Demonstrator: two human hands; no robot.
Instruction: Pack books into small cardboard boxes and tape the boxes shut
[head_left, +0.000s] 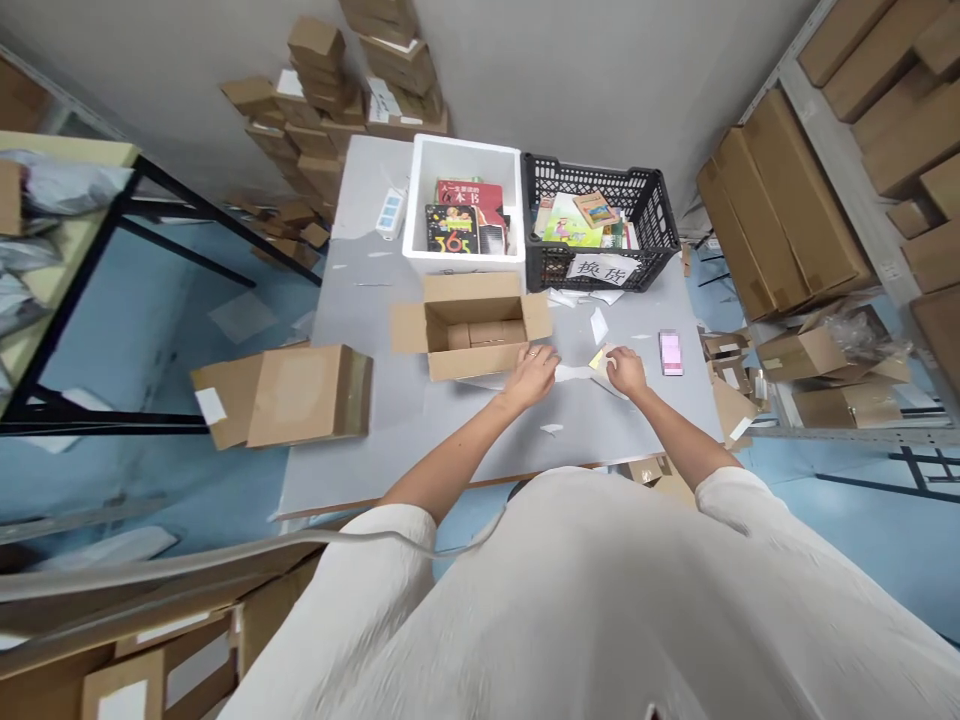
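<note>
An open cardboard box (476, 328) stands on the grey table (390, 420) with its flaps spread. My left hand (532, 376) is at the box's front right corner, fingers curled; what they grip, if anything, is too small to make out. To its right, my right hand (625, 370) is closed on a small piece of paper (604, 372) with a yellowish part. A strip of white paper (573, 373) lies between the two hands. White paper scraps (598, 325) lie just beyond my right hand.
Behind the box are a white foam box (463, 262) of books and a black crate (534, 262) of books. A phone (671, 353) lies at the right, a power strip (391, 213) at the back left. Another carton (300, 396) is at the left edge. Shelves of cartons flank the right.
</note>
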